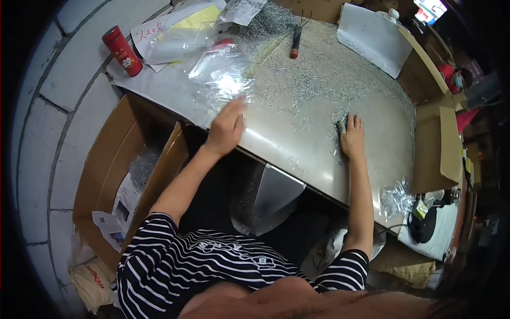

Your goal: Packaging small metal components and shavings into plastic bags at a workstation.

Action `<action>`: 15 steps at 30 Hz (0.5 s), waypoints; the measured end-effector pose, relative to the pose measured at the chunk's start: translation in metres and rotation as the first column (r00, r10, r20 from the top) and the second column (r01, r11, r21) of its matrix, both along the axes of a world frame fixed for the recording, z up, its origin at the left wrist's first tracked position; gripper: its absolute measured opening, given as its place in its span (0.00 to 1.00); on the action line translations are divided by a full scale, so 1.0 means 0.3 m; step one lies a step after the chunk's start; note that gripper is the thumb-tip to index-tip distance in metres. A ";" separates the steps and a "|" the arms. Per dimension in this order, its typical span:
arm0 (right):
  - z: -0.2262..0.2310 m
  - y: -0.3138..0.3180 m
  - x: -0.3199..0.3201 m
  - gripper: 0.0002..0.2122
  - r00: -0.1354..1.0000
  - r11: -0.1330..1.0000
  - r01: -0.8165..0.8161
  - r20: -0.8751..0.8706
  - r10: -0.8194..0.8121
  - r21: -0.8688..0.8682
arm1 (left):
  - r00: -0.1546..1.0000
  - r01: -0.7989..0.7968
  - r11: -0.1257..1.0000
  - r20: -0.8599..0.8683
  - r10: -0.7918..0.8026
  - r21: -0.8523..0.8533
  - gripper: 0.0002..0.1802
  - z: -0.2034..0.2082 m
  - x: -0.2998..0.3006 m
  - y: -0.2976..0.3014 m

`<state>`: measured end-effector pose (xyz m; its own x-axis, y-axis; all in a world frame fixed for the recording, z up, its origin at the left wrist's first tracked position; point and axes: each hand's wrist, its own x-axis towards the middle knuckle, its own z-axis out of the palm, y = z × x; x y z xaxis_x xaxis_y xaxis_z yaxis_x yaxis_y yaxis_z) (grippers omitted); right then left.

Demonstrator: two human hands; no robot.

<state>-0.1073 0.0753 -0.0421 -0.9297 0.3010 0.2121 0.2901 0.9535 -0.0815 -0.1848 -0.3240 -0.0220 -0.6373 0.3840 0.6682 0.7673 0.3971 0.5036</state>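
Note:
Small metal pins (303, 87), thin and silvery like nails, lie scattered over a shiny metal tabletop (276, 133). My right hand (353, 139) rests on the top with its fingers stretched forward, touching the near edge of the scattered pins. A grey-green wrap (341, 127) covers one of its digits. At the table's front edge, beside clear plastic bags (223, 72), is my left hand (226, 130). Its fingers reach forward, their tips smeared by motion, and no held thing shows. A dense heap of pins (268, 21) sits at the back.
A dark tool with a red end (295, 42) lies near the heap. At the far left stands a red flask (122, 50). Cardboard walls (430, 143) border the right side. An open carton (101, 175) stands below left; a clump of pins in plastic (396, 199) lies at front right.

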 end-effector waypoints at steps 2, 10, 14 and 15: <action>0.016 -0.045 0.029 0.29 0.985 0.957 0.076 -0.128 -0.116 -0.281 | 0.997 -0.073 0.980 -0.034 0.068 -0.184 0.20 -0.025 -0.067 -0.065; 0.059 -0.352 0.183 0.31 0.966 0.964 0.257 -0.023 -0.259 -0.064 | 0.982 0.018 0.958 -0.176 -0.071 -0.287 0.24 -0.145 0.221 -0.078; 0.007 -0.376 0.172 0.31 0.968 0.978 0.119 -0.200 -0.153 -0.173 | 0.986 0.105 0.994 -0.133 -0.101 0.026 0.11 -0.176 0.218 -0.059; 0.001 -0.391 0.175 0.30 0.972 0.978 0.066 -0.208 -0.108 -0.199 | 0.993 0.104 0.993 -0.067 -0.100 0.061 0.06 -0.153 0.197 -0.046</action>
<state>-0.0547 -0.0420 -0.0417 -0.8364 0.4328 0.3364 0.3266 0.8863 -0.3284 -0.1256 -0.3377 -0.0680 -0.5522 0.3999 0.7315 0.8335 0.2835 0.4742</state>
